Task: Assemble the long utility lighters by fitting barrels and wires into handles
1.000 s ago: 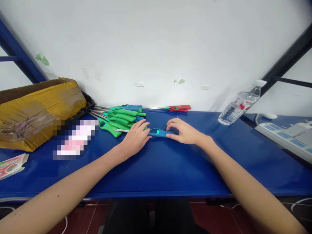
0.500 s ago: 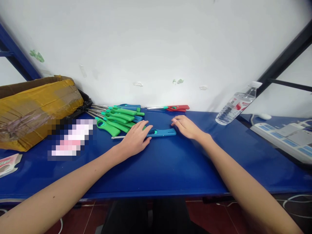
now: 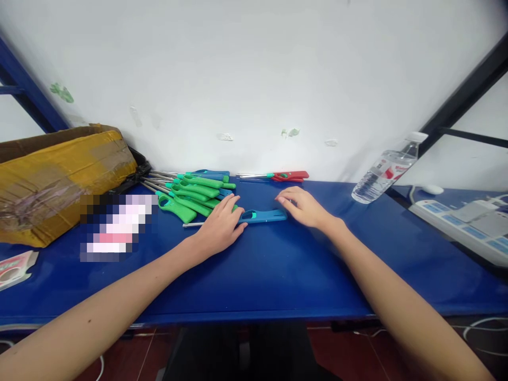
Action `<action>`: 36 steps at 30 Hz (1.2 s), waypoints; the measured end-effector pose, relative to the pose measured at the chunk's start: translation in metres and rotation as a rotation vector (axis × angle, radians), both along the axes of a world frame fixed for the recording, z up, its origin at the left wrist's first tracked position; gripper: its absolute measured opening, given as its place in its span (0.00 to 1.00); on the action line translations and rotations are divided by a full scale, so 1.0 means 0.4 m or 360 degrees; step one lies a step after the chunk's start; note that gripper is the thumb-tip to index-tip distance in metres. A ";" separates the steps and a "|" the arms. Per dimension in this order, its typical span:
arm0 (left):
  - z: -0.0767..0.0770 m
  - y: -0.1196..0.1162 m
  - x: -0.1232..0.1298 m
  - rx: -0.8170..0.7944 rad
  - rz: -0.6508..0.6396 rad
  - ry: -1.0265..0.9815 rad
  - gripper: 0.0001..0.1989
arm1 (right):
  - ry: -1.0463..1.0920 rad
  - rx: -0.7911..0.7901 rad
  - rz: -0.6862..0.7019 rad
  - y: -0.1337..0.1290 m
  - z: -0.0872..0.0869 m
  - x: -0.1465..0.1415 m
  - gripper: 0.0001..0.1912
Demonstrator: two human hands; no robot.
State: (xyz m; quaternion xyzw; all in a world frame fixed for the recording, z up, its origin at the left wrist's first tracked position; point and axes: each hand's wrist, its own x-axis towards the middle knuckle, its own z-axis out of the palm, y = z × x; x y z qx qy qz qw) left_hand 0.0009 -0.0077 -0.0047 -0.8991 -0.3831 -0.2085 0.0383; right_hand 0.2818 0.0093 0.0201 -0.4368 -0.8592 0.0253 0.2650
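A blue long-necked lighter [image 3: 265, 216] lies on the blue table, its metal tip pointing left. My left hand [image 3: 222, 225] rests over its neck and front end, fingers spread. Just past the handle's right end is my right hand [image 3: 304, 206], its thumb and fingers pinched together; what they hold, if anything, is too small to name. Behind my left hand lies a pile of green lighters [image 3: 194, 190] with a blue lighter [image 3: 210, 173] at its back. Red lighters [image 3: 289, 175] lie against the wall.
A taped cardboard box [image 3: 63, 180] stands at the left, near a blurred-out pink and white item [image 3: 119, 227] and a printed card [image 3: 18, 269]. At the right are a tilted water bottle [image 3: 383, 172] and a power strip [image 3: 460, 225] with plugs and cables.
My right hand has shifted slightly left, its fingers drawn closer together. My left hand and the blue lighter have hardly moved.
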 end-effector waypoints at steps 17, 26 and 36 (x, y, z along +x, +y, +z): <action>-0.007 0.011 -0.007 0.0099 -0.0026 0.0039 0.15 | -0.0189 -0.0129 0.0187 -0.034 0.001 -0.052 0.17; -0.006 0.014 -0.006 0.0142 -0.0042 -0.0023 0.13 | -0.0188 -0.0203 0.0095 -0.035 0.008 -0.054 0.20; -0.007 0.025 -0.015 0.0097 -0.0172 -0.0019 0.16 | -0.0112 -0.0223 0.0167 -0.032 0.000 -0.062 0.19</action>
